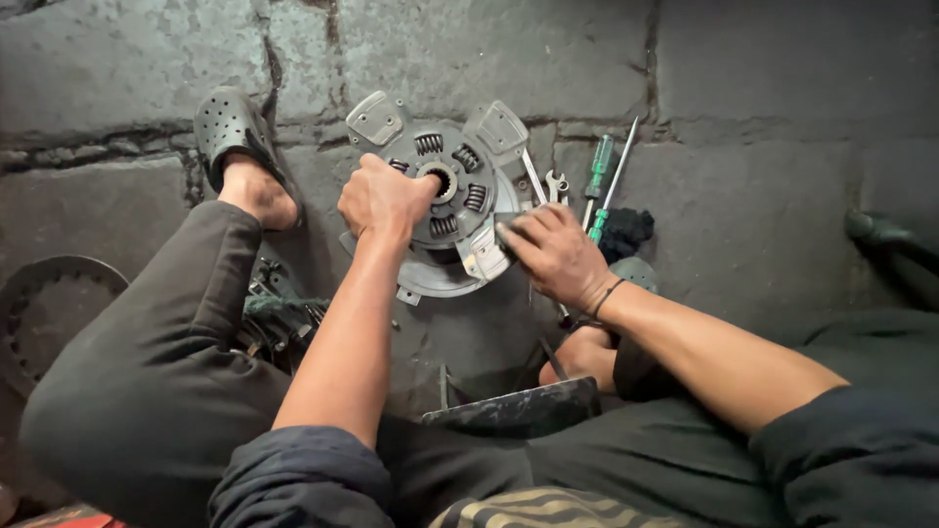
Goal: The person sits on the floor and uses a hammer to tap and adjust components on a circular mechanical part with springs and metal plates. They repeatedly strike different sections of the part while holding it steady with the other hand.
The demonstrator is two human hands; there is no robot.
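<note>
Clutch disc (452,200) lies flat on stone floor (763,196), far-centre between both hands: left hand (383,200) clenched at its hub's left, right hand (555,256) gripping its near-right pad; green screwdrivers (599,186) just right.

- A grey metal clutch disc (455,196) with dark coil springs is seen on grey stone paving (763,215).
- Green handles are shown on two screwdrivers (599,186).
- A black perforated clog (230,127) is worn.
- Black trousers (147,381) and dark blue sleeves (303,479) are seen.
- A black cloth (626,233) is shown.
</note>
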